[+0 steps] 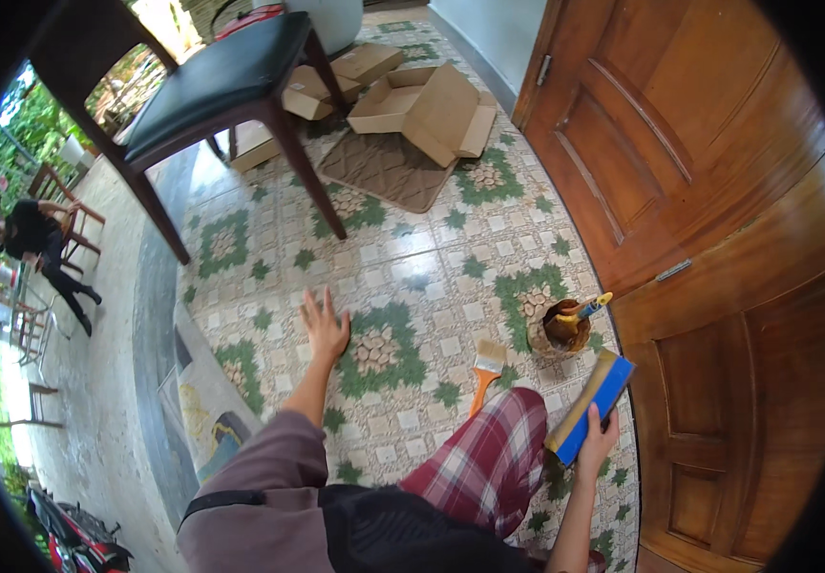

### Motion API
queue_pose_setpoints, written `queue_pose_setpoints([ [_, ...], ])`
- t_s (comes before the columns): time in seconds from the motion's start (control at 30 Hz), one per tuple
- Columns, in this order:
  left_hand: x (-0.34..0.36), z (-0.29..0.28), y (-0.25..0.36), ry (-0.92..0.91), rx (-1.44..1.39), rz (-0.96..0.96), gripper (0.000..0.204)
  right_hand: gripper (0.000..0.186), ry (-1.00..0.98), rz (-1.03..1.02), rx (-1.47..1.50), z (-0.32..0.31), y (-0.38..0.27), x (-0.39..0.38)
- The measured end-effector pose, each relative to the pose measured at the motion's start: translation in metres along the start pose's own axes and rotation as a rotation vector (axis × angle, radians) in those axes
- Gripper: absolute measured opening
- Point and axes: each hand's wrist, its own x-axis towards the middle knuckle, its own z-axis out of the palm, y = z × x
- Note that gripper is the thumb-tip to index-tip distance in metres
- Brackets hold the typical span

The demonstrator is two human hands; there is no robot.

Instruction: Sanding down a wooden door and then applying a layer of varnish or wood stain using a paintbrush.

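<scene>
My left hand is open with its fingers spread, reaching out over the patterned tile floor; whether it touches the tiles I cannot tell. At the right, my right hand grips a long, flat-sided blue block with yellowish-brown edges near its lower side. Just beyond that block stands a round, stained paint pot. A brush with a blue and yellow handle leans in it, over dark brown contents. Between my knee and the pot lies a flat paintbrush with an orange handle and pale bristles.
Brown panelled wooden doors line the right side. A dark-seated chair stands ahead, near opened cardboard boxes and a brown mat. A stained sheet lies at left. Another person sits farther off outside.
</scene>
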Motion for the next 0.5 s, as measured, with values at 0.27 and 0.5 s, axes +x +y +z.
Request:
queue_pose_setpoints([
  [0.27, 0.017, 0.004, 0.007, -0.197, 0.104, -0.063, 0.065, 0.041, -0.187, -0.499, -0.319, 0.151, -0.073, 0.084],
  [0.5, 0.020, 0.012, 0.014, -0.169, 0.267, -0.038, 0.062, 0.043, 0.093, -0.200, -0.171, 0.118, -0.129, 0.100],
])
